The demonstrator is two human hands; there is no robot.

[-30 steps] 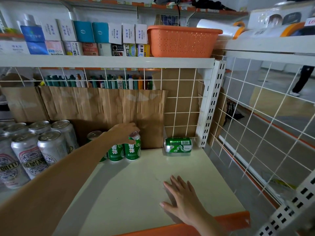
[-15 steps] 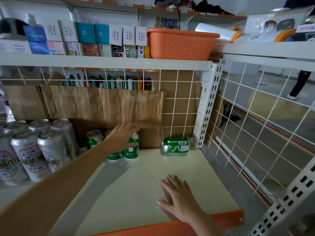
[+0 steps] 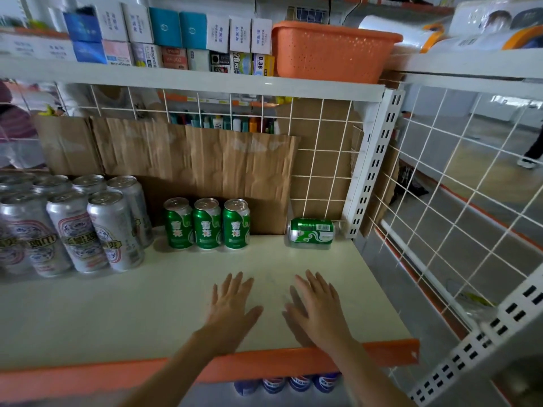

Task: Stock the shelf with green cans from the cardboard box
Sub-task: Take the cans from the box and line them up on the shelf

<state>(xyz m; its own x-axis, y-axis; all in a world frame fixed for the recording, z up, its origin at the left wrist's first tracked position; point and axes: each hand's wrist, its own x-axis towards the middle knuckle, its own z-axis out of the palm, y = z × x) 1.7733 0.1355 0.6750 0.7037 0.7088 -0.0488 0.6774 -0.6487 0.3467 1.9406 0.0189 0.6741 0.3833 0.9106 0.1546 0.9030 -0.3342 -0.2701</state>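
Note:
Three green cans (image 3: 207,223) stand upright in a row at the back of the white shelf (image 3: 117,304), against a sheet of brown cardboard (image 3: 194,160). Another green can (image 3: 312,232) lies on its side in the back right corner. My left hand (image 3: 232,306) and my right hand (image 3: 316,308) hover side by side over the shelf's front part, fingers straight and spread, holding nothing. The cardboard box is out of view.
Several tall silver cans (image 3: 73,227) fill the shelf's left side. A white wire grid (image 3: 458,186) closes the right side and the back. An orange basket (image 3: 329,51) and small boxes sit on the shelf above. Blue cans (image 3: 293,383) show below the orange front edge.
My left hand has let go of the rightmost upright green can and drawn back to the shelf's front, beside my right hand. The camera has moved closer.

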